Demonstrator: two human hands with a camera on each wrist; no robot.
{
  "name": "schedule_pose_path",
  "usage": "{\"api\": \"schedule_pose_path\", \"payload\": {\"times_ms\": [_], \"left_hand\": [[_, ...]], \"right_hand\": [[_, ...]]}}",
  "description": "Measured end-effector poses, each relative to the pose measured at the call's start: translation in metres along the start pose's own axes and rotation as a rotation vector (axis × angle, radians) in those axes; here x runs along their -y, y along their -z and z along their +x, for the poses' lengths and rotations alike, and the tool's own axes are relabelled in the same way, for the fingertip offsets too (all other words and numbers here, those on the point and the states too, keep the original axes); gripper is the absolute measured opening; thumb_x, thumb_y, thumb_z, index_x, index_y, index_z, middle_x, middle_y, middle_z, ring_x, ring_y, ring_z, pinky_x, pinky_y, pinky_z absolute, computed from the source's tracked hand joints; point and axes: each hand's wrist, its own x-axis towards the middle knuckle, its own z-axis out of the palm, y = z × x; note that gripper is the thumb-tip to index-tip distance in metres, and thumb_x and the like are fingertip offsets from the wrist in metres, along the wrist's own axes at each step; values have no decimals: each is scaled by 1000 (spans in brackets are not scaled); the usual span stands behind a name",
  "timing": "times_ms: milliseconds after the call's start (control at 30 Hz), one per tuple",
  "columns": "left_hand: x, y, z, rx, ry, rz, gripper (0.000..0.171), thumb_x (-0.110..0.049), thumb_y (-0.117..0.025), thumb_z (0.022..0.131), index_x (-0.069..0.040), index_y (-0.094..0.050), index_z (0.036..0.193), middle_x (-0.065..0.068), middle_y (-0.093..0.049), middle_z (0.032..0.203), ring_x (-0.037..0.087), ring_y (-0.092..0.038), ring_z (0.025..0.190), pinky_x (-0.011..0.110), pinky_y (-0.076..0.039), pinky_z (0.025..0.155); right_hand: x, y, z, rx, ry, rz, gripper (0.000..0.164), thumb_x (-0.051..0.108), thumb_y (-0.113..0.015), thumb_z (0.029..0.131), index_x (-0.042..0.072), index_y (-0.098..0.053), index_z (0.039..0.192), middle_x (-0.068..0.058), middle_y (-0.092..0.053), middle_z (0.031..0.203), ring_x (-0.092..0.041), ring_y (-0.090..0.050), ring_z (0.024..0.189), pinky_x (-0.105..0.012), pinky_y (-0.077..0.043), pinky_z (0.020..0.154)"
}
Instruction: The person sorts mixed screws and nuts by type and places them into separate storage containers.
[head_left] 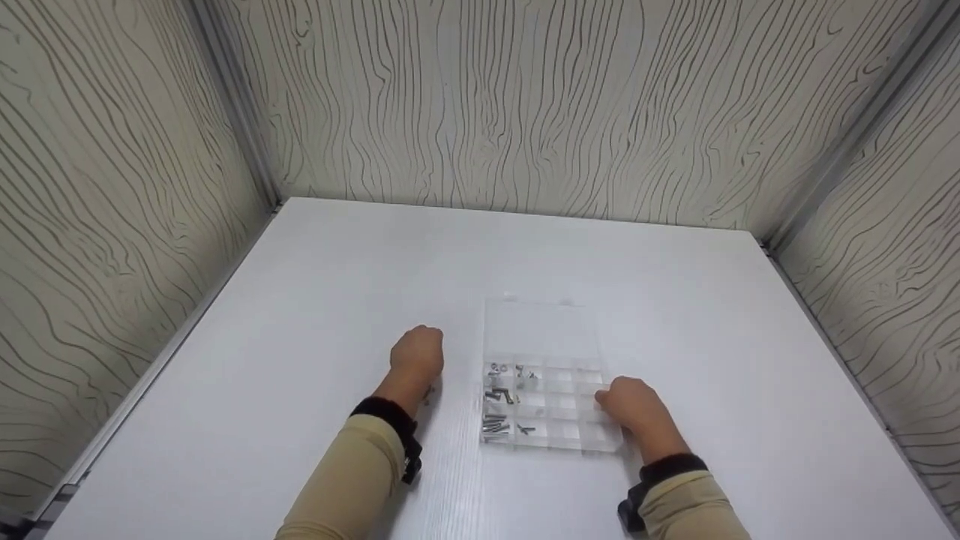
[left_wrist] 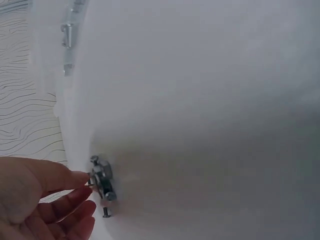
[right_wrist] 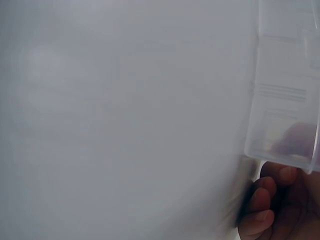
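A clear plastic compartment box (head_left: pixel 551 409) lies open on the white table, its lid (head_left: pixel 536 326) folded back toward the far side. Screws and other small metal parts sit in several of its left cells. My right hand (head_left: pixel 634 409) grips the box's right wall, thumb over the edge and fingers curled below in the right wrist view. Left of the box, my left hand (left_wrist: pixel 52 200) pinches a small metal piece (left_wrist: pixel 90 179), apparently a screw, between thumb and forefinger. Close to those fingertips is a small pile of loose screws and metal parts (left_wrist: pixel 104 182), mostly hidden in the head view.
The white table (head_left: pixel 360 262) is bordered by wood-grain patterned panels (head_left: pixel 480 105) at the back and both sides. Grey metal posts (head_left: pixel 232 105) stand in the corners. A dark band with a camera (head_left: pixel 397 431) is around each wrist.
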Motion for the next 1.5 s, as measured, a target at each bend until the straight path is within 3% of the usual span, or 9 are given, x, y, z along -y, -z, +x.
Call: {"api": "schedule_pose_path", "payload": {"times_ms": [200,467,633,733,867,1000,1333,1500], "left_hand": [[3,-3,1,19,-7,12,23,5,-58,99,-4,-70,117,13,-74,120,26,-70,119,38,-60,101],[-6,1,-2,20,-48,1,17,2,-64,96,-2,-72,110,13,-75,114,25,-71,111,38,-61,98],[-27,7,-9,-23,-166,-72,11,-4,-68,95,-4,-75,104,11,-76,110,27,-71,111,40,-60,99],[-43,7,-16,-34,-270,-106,11,-6,-66,98,-7,-77,100,8,-78,104,25,-72,101,38,-61,90],[-60,1,-26,-40,-425,-51,13,-8,-66,98,-11,-78,94,1,-78,93,14,-64,79,30,-57,73],[-70,-5,-32,-46,-544,34,9,-12,-71,96,-16,-78,93,-3,-77,90,10,-60,74,25,-54,68],[-70,-11,-35,-55,-694,122,10,-18,-75,94,-21,-84,91,-4,-73,92,12,-64,85,23,-55,72],[-63,-5,-34,-25,-688,67,11,-17,-72,98,-17,-83,95,-2,-73,94,11,-63,84,24,-56,77]], "right_hand": [[0,-1,1,-3,-1,1,30,21,-54,102,-1,-64,85,-10,-59,77,-24,-57,73,-42,-54,75],[-2,-2,0,-3,-2,-4,32,21,-54,101,4,-62,76,-8,-59,73,-22,-56,69,-37,-51,69],[-3,-1,0,-2,3,-5,31,21,-53,102,1,-64,80,-9,-59,75,-23,-57,71,-38,-52,71],[-2,-1,-1,2,-8,4,31,21,-53,102,-2,-66,87,-10,-60,77,-24,-58,72,-39,-53,72],[-1,0,-1,4,-12,3,32,22,-53,102,-4,-66,90,-12,-61,79,-25,-60,75,-43,-55,77],[0,0,-2,3,-3,-8,32,22,-53,101,-6,-66,91,-14,-63,81,-27,-60,77,-47,-56,82],[1,2,-1,-19,32,-26,30,21,-54,100,-3,-64,86,-14,-64,81,-28,-61,77,-50,-57,83],[0,2,0,-22,38,-31,29,20,-54,99,-2,-62,81,-14,-63,79,-28,-61,75,-50,-57,82]]}}
